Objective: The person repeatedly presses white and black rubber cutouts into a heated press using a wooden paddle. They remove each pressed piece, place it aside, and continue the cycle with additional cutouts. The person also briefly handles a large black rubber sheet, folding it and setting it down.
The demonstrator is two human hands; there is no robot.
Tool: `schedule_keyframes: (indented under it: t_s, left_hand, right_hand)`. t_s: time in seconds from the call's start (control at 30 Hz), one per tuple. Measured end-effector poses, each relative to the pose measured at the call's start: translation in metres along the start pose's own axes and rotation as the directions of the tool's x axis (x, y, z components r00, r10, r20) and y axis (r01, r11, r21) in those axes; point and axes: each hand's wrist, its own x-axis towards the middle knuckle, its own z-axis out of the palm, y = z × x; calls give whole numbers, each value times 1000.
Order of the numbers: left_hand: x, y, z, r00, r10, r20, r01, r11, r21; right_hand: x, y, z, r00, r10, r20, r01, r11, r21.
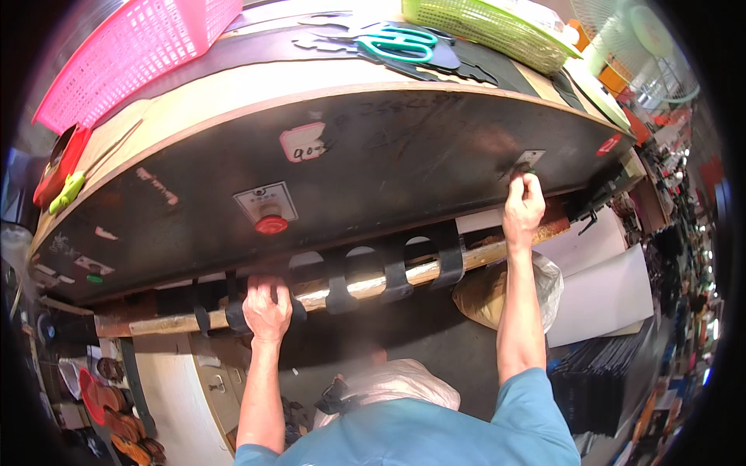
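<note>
My left hand (266,309) lies at the near edge of the machine, fingers bent over a black sheet with cut-out holes (396,278) that hangs across a worn wooden board (420,273). The fingertips are partly hidden under the machine's dark front panel (388,175). Out to the right, my right hand (524,208) is raised to that panel, its fingers curled together at a green push button (528,168). Between the hands, a red mushroom-shaped button (271,224) juts from a metal plate. Another green button (95,278) sits at the far left.
On top lie green-handled scissors (396,43) and black cut pieces, between a pink basket (132,62) and a green basket (489,31). Yellow-green-handled tool (68,192) rests at left. Below right are a filled plastic bag (482,299), white sheets (606,299) and stacked black sheets (594,380).
</note>
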Motion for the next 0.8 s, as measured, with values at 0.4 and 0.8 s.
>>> schedule_keyframes:
  t_s: [0.4, 0.8]
  left_hand:
    - [11, 14, -18, 977, -207, 53, 209, 976, -55]
    - [1, -7, -7, 998, -33, 60, 30, 998, 47]
  right_hand:
    - [-139, 27, 28, 952, -189, 240, 247, 939, -240]
    - [-147, 41, 24, 953, -130, 272, 209, 935, -287]
